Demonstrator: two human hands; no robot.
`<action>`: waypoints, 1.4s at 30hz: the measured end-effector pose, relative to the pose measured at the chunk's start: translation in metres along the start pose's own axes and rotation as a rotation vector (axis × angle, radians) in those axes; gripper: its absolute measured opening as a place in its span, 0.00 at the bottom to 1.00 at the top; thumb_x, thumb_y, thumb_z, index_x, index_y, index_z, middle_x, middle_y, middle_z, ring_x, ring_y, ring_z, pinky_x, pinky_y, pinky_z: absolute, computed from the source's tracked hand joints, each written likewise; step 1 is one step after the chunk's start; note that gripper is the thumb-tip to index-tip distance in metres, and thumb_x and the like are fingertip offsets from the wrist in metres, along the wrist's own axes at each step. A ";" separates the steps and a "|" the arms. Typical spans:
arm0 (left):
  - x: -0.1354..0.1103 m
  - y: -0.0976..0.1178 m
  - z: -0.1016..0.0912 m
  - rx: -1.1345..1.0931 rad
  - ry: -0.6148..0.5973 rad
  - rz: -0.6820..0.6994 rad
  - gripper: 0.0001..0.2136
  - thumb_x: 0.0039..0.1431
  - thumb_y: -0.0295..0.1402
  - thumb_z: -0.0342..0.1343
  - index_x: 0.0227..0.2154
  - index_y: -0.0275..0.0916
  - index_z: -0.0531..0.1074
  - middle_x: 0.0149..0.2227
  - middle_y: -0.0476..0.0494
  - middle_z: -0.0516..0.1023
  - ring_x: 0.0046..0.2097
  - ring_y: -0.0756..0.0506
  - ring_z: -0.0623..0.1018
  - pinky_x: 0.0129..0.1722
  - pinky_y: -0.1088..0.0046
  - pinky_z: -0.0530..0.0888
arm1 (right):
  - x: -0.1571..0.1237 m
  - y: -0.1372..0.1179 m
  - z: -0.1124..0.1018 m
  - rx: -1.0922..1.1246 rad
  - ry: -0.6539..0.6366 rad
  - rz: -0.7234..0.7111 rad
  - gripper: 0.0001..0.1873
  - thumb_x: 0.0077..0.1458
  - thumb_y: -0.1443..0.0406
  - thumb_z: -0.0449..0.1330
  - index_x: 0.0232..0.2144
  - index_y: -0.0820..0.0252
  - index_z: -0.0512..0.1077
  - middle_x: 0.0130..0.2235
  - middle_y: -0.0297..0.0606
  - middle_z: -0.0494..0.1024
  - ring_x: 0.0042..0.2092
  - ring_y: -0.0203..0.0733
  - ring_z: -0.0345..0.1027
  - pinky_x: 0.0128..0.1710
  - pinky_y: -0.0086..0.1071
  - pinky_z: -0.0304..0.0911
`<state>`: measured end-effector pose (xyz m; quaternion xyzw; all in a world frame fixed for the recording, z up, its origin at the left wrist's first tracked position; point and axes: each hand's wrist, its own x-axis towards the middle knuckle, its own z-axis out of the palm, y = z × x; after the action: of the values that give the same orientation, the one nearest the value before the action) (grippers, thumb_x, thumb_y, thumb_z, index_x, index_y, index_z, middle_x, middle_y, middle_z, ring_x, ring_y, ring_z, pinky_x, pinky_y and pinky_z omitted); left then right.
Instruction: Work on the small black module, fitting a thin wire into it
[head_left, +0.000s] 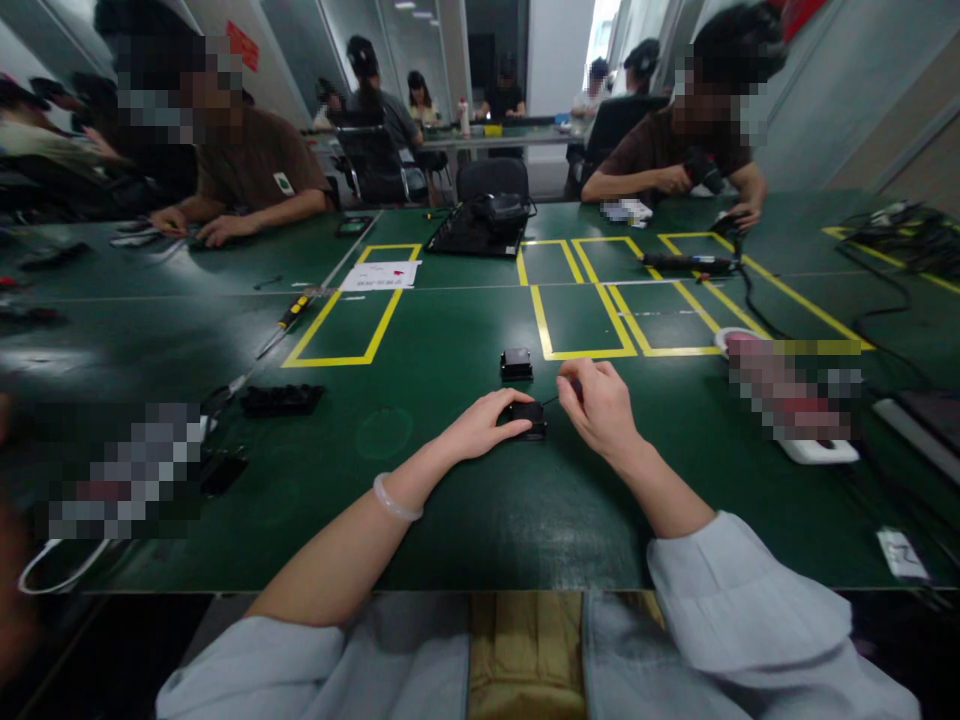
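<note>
My left hand point(487, 422) rests on the table with thumb and fingers closed around a small black block-shaped part point(533, 411), pressing it to the green tabletop. My right hand point(600, 405) is closed just to the right of it, pinching a small dark tool with a thin shaft point(551, 401). The shaft points left toward the part; whether its tip touches is too small to tell. Most of the tool's handle is hidden by my fingers. A similar black part point(516, 364) stands just beyond my left hand.
A yellow-and-black screwdriver point(294, 312) and a black ridged strip point(282, 400) lie to the left. A white-edged, blurred-out object point(816, 452) lies right. Yellow tape outlines point(589, 354) mark the green table point(450, 530). Co-workers sit across, one holding a dark power tool point(705, 173).
</note>
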<state>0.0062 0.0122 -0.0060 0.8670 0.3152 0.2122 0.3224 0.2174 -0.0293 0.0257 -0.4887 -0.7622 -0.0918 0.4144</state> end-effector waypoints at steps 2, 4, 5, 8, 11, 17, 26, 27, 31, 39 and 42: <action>0.000 0.000 0.000 -0.002 0.000 0.001 0.18 0.64 0.43 0.52 0.52 0.41 0.67 0.50 0.43 0.73 0.51 0.42 0.73 0.52 0.65 0.67 | 0.000 0.000 0.000 0.007 0.004 -0.013 0.05 0.62 0.63 0.52 0.35 0.56 0.65 0.27 0.33 0.72 0.29 0.38 0.63 0.38 0.33 0.58; 0.000 0.000 0.000 -0.002 -0.002 0.004 0.18 0.64 0.43 0.52 0.52 0.41 0.67 0.50 0.43 0.73 0.51 0.42 0.73 0.52 0.65 0.67 | 0.000 0.001 0.000 0.004 0.015 -0.023 0.05 0.62 0.62 0.53 0.34 0.57 0.66 0.27 0.33 0.72 0.28 0.38 0.62 0.37 0.32 0.58; 0.000 0.000 0.000 0.000 -0.002 0.006 0.18 0.64 0.43 0.52 0.52 0.41 0.67 0.50 0.43 0.74 0.51 0.42 0.73 0.52 0.65 0.67 | 0.000 0.001 0.000 -0.002 0.018 -0.025 0.05 0.62 0.63 0.53 0.34 0.57 0.66 0.27 0.33 0.72 0.28 0.37 0.61 0.36 0.32 0.58; -0.001 0.001 -0.001 0.004 -0.005 0.006 0.18 0.64 0.43 0.52 0.52 0.41 0.67 0.50 0.43 0.74 0.51 0.42 0.73 0.52 0.65 0.68 | 0.000 0.002 0.001 -0.017 0.023 -0.020 0.05 0.62 0.64 0.52 0.35 0.58 0.66 0.26 0.33 0.72 0.27 0.38 0.60 0.36 0.32 0.58; -0.001 0.002 -0.001 0.002 -0.007 0.003 0.18 0.64 0.43 0.52 0.52 0.41 0.67 0.50 0.43 0.73 0.51 0.42 0.73 0.52 0.65 0.68 | 0.000 0.001 0.001 -0.013 0.024 0.003 0.06 0.61 0.66 0.50 0.38 0.58 0.66 0.27 0.34 0.72 0.28 0.39 0.61 0.37 0.34 0.59; -0.001 0.003 -0.002 -0.010 -0.012 -0.005 0.18 0.64 0.44 0.52 0.52 0.41 0.67 0.50 0.42 0.73 0.51 0.42 0.73 0.52 0.64 0.67 | 0.000 0.001 0.000 -0.003 0.012 0.012 0.06 0.61 0.65 0.49 0.38 0.57 0.66 0.27 0.34 0.72 0.29 0.39 0.63 0.38 0.35 0.60; -0.001 0.004 -0.002 -0.009 -0.008 -0.011 0.18 0.64 0.43 0.52 0.52 0.41 0.67 0.50 0.43 0.74 0.51 0.42 0.73 0.52 0.65 0.68 | -0.001 0.003 0.000 -0.017 -0.004 0.006 0.08 0.63 0.60 0.52 0.34 0.56 0.66 0.28 0.34 0.73 0.29 0.38 0.63 0.36 0.34 0.60; -0.001 0.003 -0.002 -0.007 -0.008 -0.010 0.18 0.64 0.43 0.52 0.52 0.41 0.67 0.50 0.43 0.74 0.51 0.42 0.73 0.52 0.65 0.68 | -0.001 0.003 0.000 -0.018 -0.003 0.012 0.07 0.63 0.60 0.52 0.34 0.56 0.66 0.28 0.34 0.73 0.28 0.38 0.62 0.36 0.33 0.59; -0.001 0.003 -0.002 -0.001 -0.010 -0.012 0.17 0.64 0.43 0.52 0.52 0.41 0.67 0.50 0.43 0.73 0.51 0.42 0.73 0.52 0.65 0.68 | 0.000 0.001 0.001 -0.017 0.005 0.029 0.06 0.62 0.63 0.50 0.37 0.56 0.66 0.26 0.33 0.71 0.27 0.39 0.61 0.35 0.34 0.59; -0.001 0.003 -0.001 -0.001 -0.015 -0.008 0.18 0.64 0.43 0.52 0.52 0.41 0.67 0.50 0.43 0.73 0.51 0.42 0.73 0.52 0.64 0.68 | -0.001 0.002 0.001 -0.018 0.019 0.011 0.07 0.59 0.67 0.51 0.41 0.58 0.65 0.27 0.33 0.71 0.29 0.40 0.62 0.36 0.35 0.60; -0.001 0.003 -0.002 -0.002 -0.013 -0.008 0.18 0.64 0.43 0.52 0.52 0.41 0.67 0.50 0.43 0.73 0.51 0.42 0.73 0.52 0.64 0.68 | -0.001 0.003 0.001 -0.014 0.009 0.007 0.05 0.60 0.64 0.52 0.39 0.57 0.65 0.26 0.33 0.71 0.29 0.39 0.62 0.37 0.34 0.60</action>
<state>0.0059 0.0106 -0.0028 0.8668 0.3164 0.2054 0.3262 0.2193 -0.0280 0.0231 -0.4940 -0.7580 -0.0978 0.4147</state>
